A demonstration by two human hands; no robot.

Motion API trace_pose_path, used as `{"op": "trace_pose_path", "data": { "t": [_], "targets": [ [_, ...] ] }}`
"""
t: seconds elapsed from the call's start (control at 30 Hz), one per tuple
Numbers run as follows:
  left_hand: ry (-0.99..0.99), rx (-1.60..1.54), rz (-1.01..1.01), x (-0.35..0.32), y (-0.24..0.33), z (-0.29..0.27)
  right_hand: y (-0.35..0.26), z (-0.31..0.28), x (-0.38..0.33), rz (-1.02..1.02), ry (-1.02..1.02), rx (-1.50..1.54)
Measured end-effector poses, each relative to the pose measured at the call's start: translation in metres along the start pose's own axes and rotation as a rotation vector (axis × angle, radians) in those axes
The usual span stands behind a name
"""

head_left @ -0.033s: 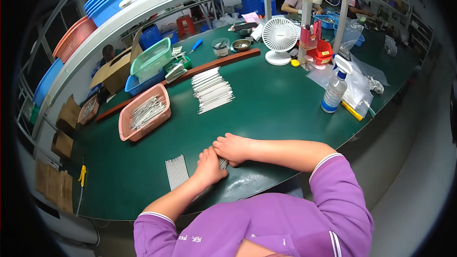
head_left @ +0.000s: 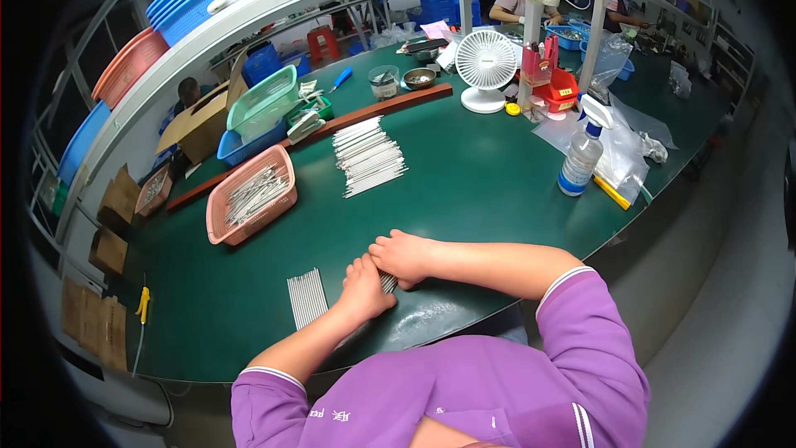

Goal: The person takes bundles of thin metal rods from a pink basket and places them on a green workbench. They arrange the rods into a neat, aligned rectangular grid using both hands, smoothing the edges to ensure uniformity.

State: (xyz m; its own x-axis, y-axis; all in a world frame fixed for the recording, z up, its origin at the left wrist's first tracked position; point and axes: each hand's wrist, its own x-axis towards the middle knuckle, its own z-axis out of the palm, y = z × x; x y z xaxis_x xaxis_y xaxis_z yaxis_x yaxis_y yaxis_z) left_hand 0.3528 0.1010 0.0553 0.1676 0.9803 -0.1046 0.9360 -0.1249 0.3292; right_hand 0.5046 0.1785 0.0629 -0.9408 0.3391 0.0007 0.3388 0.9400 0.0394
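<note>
My left hand point(head_left: 363, 289) and my right hand point(head_left: 405, 259) meet near the front edge of the green table, fingers curled around a small bundle of thin metal rods point(head_left: 387, 282). Only a short stretch of these rods shows between the hands; my fingers cover the rest. Left of my left wrist, a flat row of similar rods point(head_left: 308, 299) lies side by side, partly behind my forearm. Farther away on the table is a larger pile of pale, slender rods point(head_left: 367, 158). A pink plastic basket point(head_left: 217, 220) to its left holds more loose rods.
A reddish-brown bar point(head_left: 365, 113) crosses the table behind the pile. A white fan point(head_left: 487, 66) and a spray bottle point(head_left: 582, 153) stand at the right. Stacked green and blue baskets point(head_left: 264, 108) sit at the back left. A yellow air gun point(head_left: 144, 305) lies at the left edge.
</note>
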Motion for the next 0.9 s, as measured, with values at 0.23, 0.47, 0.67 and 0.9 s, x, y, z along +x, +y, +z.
{"op": "trace_pose_path", "data": {
  "t": [0.23, 0.47, 0.67, 0.9],
  "targets": [
    [0.001, -0.011, 0.137, -0.007, 0.000, 0.012, -0.016, 0.017, -0.020, 0.110, -0.005, 0.182],
    [-0.042, 0.102, 0.231, -0.007, 0.003, -0.001, -0.031, 0.031, -0.004, 0.230, -0.071, 0.171],
    [-0.180, 0.114, 0.217, -0.002, 0.024, -0.021, -0.037, 0.036, -0.032, 0.299, 0.199, 0.299],
    [-0.290, 0.216, 0.512, 0.011, 0.082, -0.109, -0.029, 0.046, -0.061, 0.391, 0.630, 0.717]
  ]
}}
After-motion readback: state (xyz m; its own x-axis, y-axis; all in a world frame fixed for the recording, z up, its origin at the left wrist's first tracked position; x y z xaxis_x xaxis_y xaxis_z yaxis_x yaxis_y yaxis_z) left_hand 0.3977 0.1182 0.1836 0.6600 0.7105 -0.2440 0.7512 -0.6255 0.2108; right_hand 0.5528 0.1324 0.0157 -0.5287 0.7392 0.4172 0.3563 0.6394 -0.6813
